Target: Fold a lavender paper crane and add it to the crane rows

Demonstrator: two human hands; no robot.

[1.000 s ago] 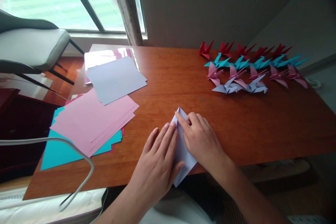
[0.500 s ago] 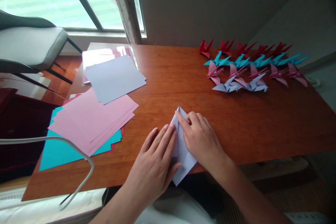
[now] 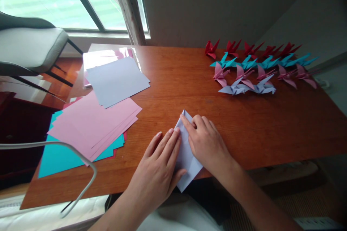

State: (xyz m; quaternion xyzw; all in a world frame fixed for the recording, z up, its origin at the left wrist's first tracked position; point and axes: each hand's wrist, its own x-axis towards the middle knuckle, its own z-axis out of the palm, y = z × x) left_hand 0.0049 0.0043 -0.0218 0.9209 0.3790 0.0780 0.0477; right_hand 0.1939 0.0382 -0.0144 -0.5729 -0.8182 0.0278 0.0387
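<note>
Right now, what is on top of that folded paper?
The left hand lies over one side of the folded pale lavender paper; the right hand touches it near the far tip. Any creases beneath them are covered.

Wooden table point(image 3: 168, 72): coloured sheets point(image 3: 94, 122) left, paper birds point(image 3: 221, 75) in rows right, folded pale paper point(image 3: 187, 158) at near edge

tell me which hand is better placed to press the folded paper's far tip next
Right, probably: the right hand has its index fingertip close to the far tip of the folded paper, while the left hand has its fingertips farther down, by the left edge.
</note>
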